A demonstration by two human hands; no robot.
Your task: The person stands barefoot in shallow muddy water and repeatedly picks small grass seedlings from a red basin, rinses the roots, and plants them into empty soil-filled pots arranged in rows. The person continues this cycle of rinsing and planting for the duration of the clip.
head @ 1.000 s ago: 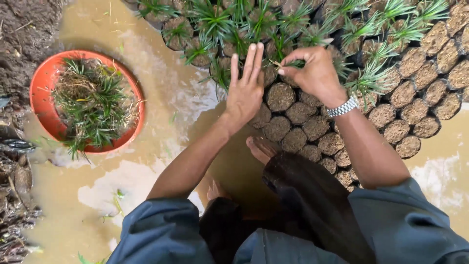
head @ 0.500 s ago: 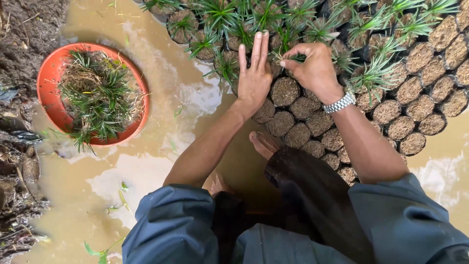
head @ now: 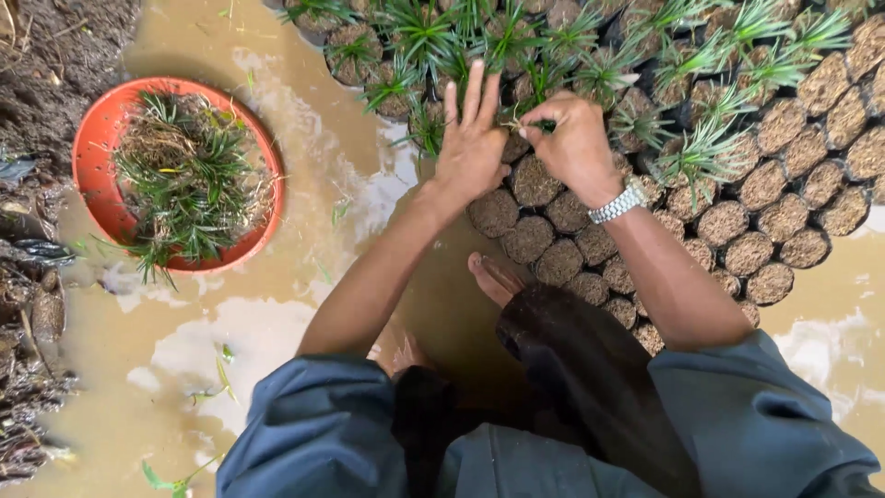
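The right hand [head: 572, 138] keeps a narrow grip, thumb and fingertips pinched on a small green grass-like seedling [head: 542, 123] over a round brown soil-filled pot [head: 537, 180] at the near edge of the planted rows. The left hand [head: 470, 148] lies just beside it, fingers spread flat and holding nothing, resting on the pots. A silver metal wristwatch [head: 616, 203] circles the right wrist. Well to the left, a round orange plastic basin [head: 97, 161] of loose seedlings sits in muddy brown water [head: 277, 304], and a bare foot [head: 493, 277] stands below the pots.
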